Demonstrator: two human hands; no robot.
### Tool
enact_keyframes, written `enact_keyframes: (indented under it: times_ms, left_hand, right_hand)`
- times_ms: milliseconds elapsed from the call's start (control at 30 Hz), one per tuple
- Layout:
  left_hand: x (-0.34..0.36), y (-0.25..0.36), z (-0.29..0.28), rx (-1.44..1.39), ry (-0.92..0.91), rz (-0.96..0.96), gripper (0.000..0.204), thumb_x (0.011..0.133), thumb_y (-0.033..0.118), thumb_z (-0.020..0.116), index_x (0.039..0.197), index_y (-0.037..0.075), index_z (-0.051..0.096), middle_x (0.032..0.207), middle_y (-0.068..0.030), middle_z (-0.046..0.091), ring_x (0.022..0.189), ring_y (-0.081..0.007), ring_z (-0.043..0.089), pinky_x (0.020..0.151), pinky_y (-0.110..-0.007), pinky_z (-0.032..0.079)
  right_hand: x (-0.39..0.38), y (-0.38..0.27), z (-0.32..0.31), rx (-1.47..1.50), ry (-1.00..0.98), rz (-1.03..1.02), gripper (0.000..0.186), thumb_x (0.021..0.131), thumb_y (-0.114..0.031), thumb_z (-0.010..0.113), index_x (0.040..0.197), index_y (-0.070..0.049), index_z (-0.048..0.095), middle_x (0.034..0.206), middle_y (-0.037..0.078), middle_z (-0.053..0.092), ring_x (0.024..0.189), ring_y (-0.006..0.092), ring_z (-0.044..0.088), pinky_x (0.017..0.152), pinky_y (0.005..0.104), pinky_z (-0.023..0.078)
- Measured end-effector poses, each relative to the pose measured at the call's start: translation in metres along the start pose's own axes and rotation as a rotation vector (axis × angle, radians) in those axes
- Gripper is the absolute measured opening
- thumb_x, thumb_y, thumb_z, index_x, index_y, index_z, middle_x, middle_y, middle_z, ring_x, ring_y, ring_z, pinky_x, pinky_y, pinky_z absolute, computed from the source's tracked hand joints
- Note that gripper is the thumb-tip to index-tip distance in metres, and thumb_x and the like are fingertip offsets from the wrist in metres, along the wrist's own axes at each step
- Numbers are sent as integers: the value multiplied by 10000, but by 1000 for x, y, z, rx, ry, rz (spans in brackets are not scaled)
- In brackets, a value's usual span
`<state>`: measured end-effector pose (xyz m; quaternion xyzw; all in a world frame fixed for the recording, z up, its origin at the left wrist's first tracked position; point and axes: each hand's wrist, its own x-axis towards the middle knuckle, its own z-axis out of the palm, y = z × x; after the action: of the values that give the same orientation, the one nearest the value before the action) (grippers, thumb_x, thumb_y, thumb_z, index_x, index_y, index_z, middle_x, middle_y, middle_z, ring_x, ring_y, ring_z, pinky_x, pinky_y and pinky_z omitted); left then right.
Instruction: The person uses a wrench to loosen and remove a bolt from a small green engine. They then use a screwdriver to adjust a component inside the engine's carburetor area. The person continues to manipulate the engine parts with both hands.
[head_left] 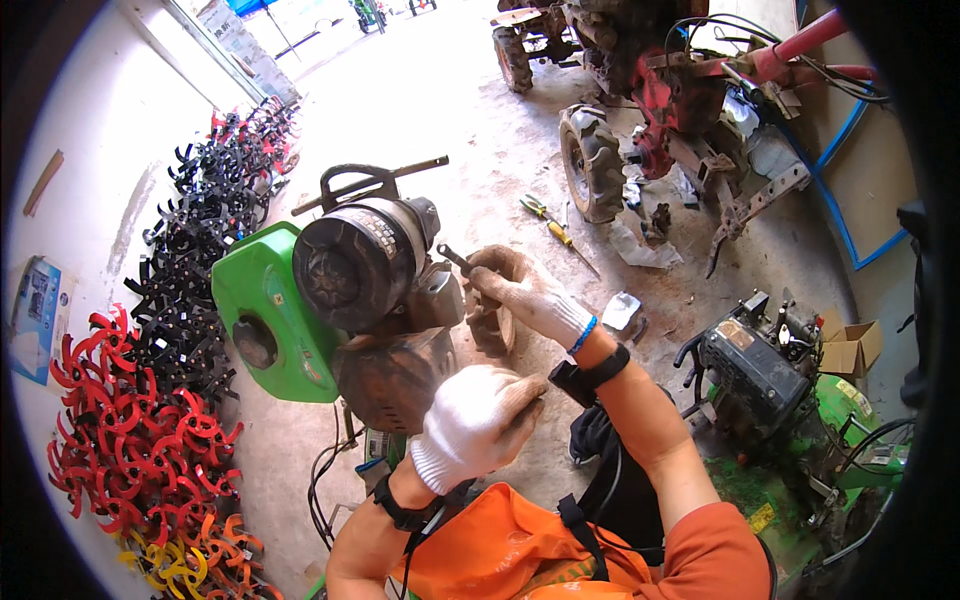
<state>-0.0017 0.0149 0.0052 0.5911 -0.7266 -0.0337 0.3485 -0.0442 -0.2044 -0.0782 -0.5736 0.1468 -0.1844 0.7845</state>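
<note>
A small engine with a green fuel tank (pixel 270 300) and a round black starter cover (pixel 338 268) stands in front of me, left of my hands. My right hand (pixel 522 292), in a dirty white work glove, is closed around a dark wrench (pixel 455 258) whose ring end points toward the engine. Below that hand is a dirty brown metal part (pixel 490 328) beside the engine. My left hand (pixel 472 425), gloved too, is nearer to me, with its fingers pinched together. Whatever it holds, if anything, is too small or hidden to make out.
Curved blades, red (pixel 140 420) and black (pixel 190 270), lie heaped along the left wall. Two screwdrivers (pixel 560 234) rest on the concrete floor. A muddy red machine with a tyre (pixel 590 163) stands at the back right. Another engine (pixel 755 355) and a cardboard box (pixel 850 350) are at right.
</note>
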Motion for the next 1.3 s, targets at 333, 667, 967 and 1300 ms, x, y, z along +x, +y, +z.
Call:
enact_keyframes:
  times_ms: [333,667,967,1300]
  left_hand:
    - [-7,8,-21,65,163,-53,283,894,-46,879,1171,8,859,1079,-152,871,1048,-409,858,993,-497,690]
    - [-10,6,-23,59,113,-52,300,882,-42,885,1174,22,860,1082,-148,868,1035,-405,859,1001,-506,690]
    - [-12,4,-27,7,87,-49,340,826,-33,873,1162,25,868,1087,-138,870,1049,-408,864,1007,-517,692]
    - [-8,5,-28,41,31,-68,390,802,-11,888,1189,29,876,1091,-137,872,1058,-405,869,1014,-516,696]
  right_hand:
    - [8,4,-1,-460,-31,-75,321,1092,-224,884,1362,-54,849,1256,192,909,1119,288,878,1019,432,689]
    - [51,-1,1,-697,-77,-82,435,1088,-315,910,1464,-102,853,1293,163,915,1167,283,874,1018,443,691]
    - [85,12,-16,-479,-61,-78,466,1021,-379,997,1303,-32,864,1224,151,910,1145,249,845,1050,411,669]
    - [88,13,-21,-438,-80,-47,571,961,-387,1017,1349,-9,835,1284,163,888,1175,263,824,1056,413,658]
